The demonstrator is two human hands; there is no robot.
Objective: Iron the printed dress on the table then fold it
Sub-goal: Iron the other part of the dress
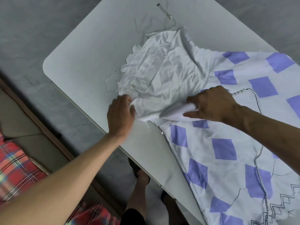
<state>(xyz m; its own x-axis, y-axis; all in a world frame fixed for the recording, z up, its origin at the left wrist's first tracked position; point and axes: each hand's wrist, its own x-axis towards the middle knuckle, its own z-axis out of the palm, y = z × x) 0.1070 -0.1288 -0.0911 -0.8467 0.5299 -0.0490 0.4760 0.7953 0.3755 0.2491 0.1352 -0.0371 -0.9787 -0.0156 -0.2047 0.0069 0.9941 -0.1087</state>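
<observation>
The printed dress (224, 148) lies across the white table (84, 51), white with purple squares on the skirt and a crumpled plain white bodice (170, 70) toward the far end. Thin straps with metal clips trail off the bodice. My left hand (121, 115) grips the near edge of the white bodice fabric at the table's front edge. My right hand (212, 103) holds a bunched fold of white cloth at the dress's waist, fingers curled round it. No iron is in view.
The table's near edge runs diagonally from left to lower right, and the skirt hangs over it. Grey floor lies beyond. A red plaid cloth (17, 168) lies at the lower left. My legs and feet (141, 176) show below the table edge.
</observation>
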